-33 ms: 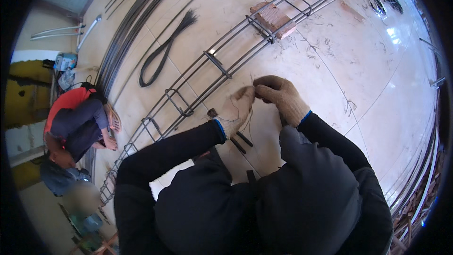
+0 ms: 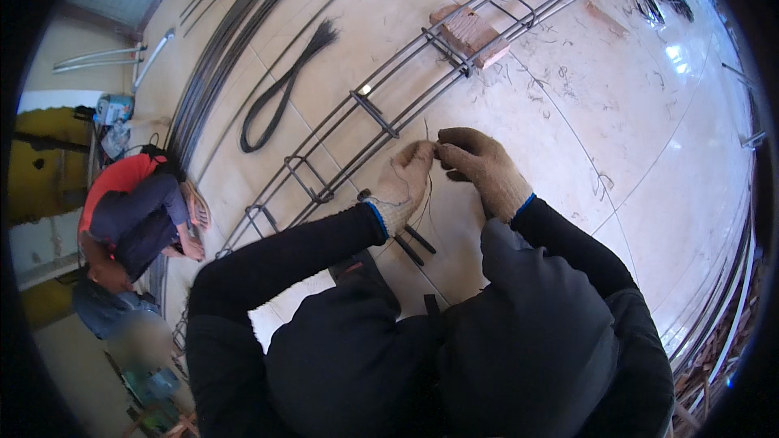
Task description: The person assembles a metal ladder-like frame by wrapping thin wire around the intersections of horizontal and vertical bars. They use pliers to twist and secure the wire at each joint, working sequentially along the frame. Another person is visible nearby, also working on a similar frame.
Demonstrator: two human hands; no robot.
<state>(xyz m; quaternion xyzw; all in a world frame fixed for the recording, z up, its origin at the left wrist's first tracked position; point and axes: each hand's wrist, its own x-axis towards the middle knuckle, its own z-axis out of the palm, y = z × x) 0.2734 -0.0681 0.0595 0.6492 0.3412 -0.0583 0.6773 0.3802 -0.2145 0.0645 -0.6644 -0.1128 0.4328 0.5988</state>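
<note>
Both hands were gloved and met above the floor, just in front of my knees. Left hand (image 2: pixel 406 182) and right hand (image 2: pixel 480 166) touched at the fingertips, fingers narrow, pinched together on a thin wire (image 2: pixel 428 164). One end stood up past the pinch; the rest trailed down beside the left palm. The wire hung in the air, just beside the rebar cage (image 2: pixel 365 109) that ran across the floor from the lower left toward the far right corner.

Judgement: the wire looked light and springy, easy to bend but apt to slip through knit gloves. Best taken close to the ends, between thumb and forefinger.

A black-handled tool (image 2: pixel 418 243) lay on the floor under my left wrist. A wood block (image 2: pixel 471 32) sat under the cage farther along. A looped wire bundle (image 2: pixel 280 97) lay well apart, toward the far left. Another person (image 2: pixel 134 211) crouched at the cage's left end.

Packages: a small pale blue box (image 2: pixel 118 107) near the left edge; label too small to make out.
</note>
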